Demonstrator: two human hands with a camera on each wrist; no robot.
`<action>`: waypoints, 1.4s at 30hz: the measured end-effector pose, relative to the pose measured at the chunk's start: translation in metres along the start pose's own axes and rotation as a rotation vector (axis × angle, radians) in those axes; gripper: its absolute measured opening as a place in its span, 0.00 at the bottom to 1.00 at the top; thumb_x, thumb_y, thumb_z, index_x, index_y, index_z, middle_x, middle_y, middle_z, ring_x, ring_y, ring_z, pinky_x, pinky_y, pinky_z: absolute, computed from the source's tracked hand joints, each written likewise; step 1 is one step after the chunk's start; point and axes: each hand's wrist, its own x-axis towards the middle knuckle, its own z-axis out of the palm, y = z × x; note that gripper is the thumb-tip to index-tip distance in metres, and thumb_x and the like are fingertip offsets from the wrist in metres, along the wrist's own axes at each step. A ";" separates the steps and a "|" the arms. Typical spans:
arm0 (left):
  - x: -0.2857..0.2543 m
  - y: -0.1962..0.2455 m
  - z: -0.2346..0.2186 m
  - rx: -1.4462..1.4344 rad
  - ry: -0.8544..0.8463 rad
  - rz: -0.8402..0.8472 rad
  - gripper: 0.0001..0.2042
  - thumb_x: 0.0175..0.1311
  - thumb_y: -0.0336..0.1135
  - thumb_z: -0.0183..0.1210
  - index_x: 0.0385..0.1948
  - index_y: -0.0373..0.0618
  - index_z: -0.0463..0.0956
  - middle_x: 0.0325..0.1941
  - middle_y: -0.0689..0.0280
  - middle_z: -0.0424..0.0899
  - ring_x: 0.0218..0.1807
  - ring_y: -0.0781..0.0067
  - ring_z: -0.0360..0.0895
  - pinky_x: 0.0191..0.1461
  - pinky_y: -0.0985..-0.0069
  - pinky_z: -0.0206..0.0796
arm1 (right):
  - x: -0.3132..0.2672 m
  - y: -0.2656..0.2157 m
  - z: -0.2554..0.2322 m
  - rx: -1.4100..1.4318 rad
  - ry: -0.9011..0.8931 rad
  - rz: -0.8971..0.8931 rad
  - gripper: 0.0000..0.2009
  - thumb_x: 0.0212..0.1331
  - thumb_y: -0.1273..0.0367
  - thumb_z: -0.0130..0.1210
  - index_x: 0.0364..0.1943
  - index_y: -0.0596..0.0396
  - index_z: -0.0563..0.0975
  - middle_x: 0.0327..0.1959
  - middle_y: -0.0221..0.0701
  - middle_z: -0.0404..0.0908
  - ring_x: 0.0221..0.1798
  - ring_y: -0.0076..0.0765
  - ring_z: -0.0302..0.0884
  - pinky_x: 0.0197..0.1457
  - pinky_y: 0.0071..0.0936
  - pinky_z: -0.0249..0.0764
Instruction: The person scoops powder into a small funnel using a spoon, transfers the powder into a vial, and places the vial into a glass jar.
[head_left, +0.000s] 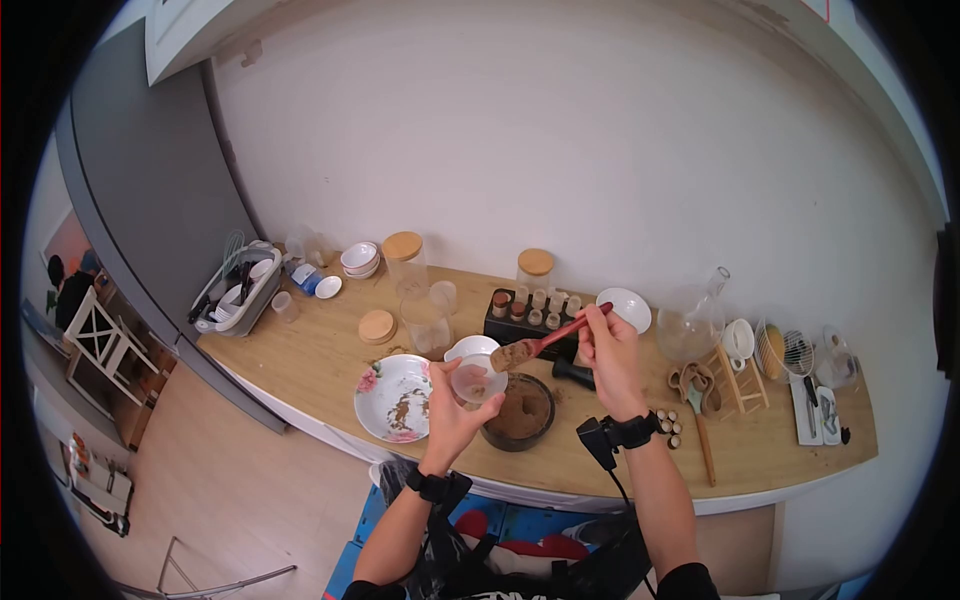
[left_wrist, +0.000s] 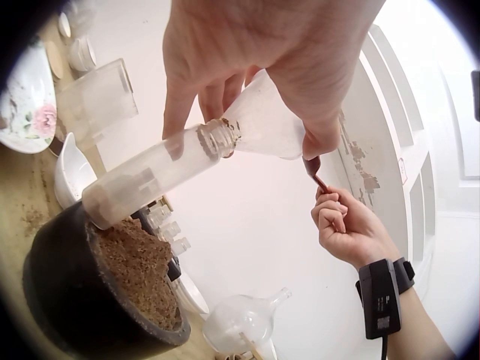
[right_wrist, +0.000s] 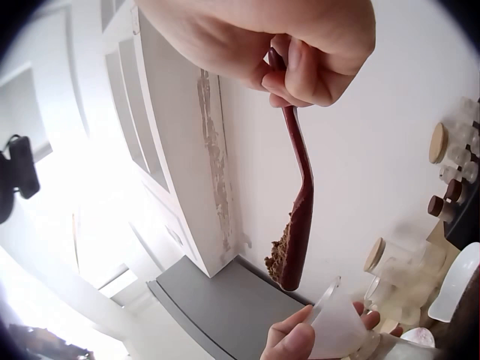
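My left hand (head_left: 450, 415) (left_wrist: 255, 45) holds a translucent funnel (head_left: 476, 380) (left_wrist: 262, 124) (right_wrist: 336, 324) set in the neck of a small glass vial (left_wrist: 150, 180), tilted above a black bowl (head_left: 520, 435) (left_wrist: 67, 300) of brown powder. A little powder lies in the vial's bottom. My right hand (head_left: 610, 350) (left_wrist: 349, 229) (right_wrist: 262, 37) pinches the handle of a red wooden spoon (head_left: 545, 343) (right_wrist: 300, 187). The spoon's tip carries brown powder and hangs just over the funnel's rim.
A flowered plate (head_left: 372, 410) with powder smears lies left of the bowl, a white bowl (head_left: 470, 347) behind it. A black spice rack (head_left: 525, 318), lidded glass jars (head_left: 405, 258), a round flask (head_left: 690, 325) and a dish rack (head_left: 240, 290) line the wooden counter.
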 end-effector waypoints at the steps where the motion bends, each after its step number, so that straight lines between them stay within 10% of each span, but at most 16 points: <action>1: 0.000 0.000 0.000 0.001 -0.001 -0.001 0.36 0.46 0.35 0.71 0.52 0.34 0.55 0.46 0.54 0.76 0.48 0.67 0.77 0.52 0.71 0.70 | 0.000 0.000 0.007 -0.031 -0.008 0.009 0.11 0.68 0.64 0.48 0.34 0.59 0.76 0.20 0.21 0.68 0.17 0.12 0.57 0.18 0.14 0.50; 42: 0.002 0.007 -0.001 0.023 -0.035 -0.040 0.37 0.45 0.35 0.72 0.52 0.34 0.53 0.51 0.48 0.73 0.51 0.65 0.76 0.53 0.70 0.72 | -0.015 0.028 0.015 -0.328 -0.096 -0.213 0.11 0.66 0.65 0.50 0.37 0.59 0.77 0.22 0.22 0.71 0.24 0.13 0.63 0.27 0.14 0.60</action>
